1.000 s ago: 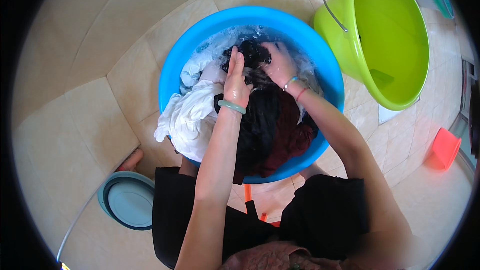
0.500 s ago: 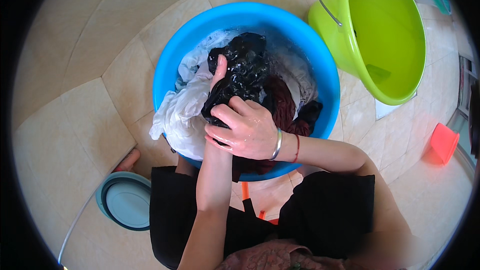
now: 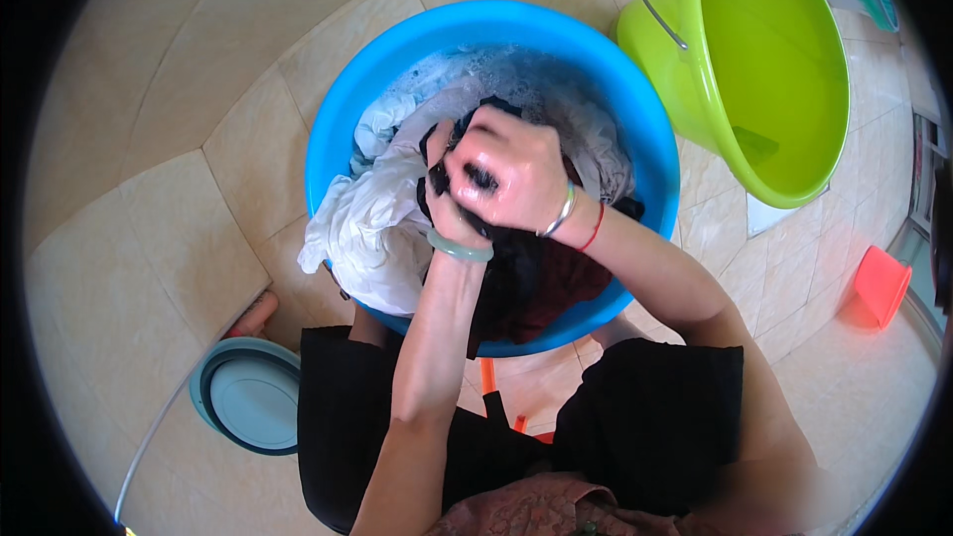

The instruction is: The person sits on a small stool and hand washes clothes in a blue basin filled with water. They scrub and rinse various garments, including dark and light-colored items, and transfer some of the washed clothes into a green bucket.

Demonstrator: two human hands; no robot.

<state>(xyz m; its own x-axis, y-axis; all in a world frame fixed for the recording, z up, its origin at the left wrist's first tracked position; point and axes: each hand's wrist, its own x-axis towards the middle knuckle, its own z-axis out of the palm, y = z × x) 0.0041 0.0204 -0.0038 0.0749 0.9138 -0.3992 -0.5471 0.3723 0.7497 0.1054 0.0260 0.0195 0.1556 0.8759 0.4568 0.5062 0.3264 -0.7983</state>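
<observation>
Over a round blue basin (image 3: 656,154), both my hands are pressed together around a wet black garment (image 3: 511,273). My right hand (image 3: 518,167), with a silver bangle and red string at its wrist, is clenched over the cloth, and a bit of black pokes out between its fingers. My left hand (image 3: 455,216), wearing a pale green bangle, grips the same garment from below and is partly covered by the right. White cloth (image 3: 362,233) hangs over the basin's left rim. Dark red cloth (image 3: 571,283) lies in the near right part, and soapy water (image 3: 496,65) shows at the far side.
A lime green bucket (image 3: 784,60) with a metal handle stands at the far right. A red-orange plastic container (image 3: 882,286) is on the tiled floor at right. At lower left sit a grey-green round tub (image 3: 253,402) and a thin pale hose (image 3: 149,447).
My right hand has moved away from me and closed over the black garment, which is now bunched smaller between both hands. My left wrist's green bangle has come into sight.
</observation>
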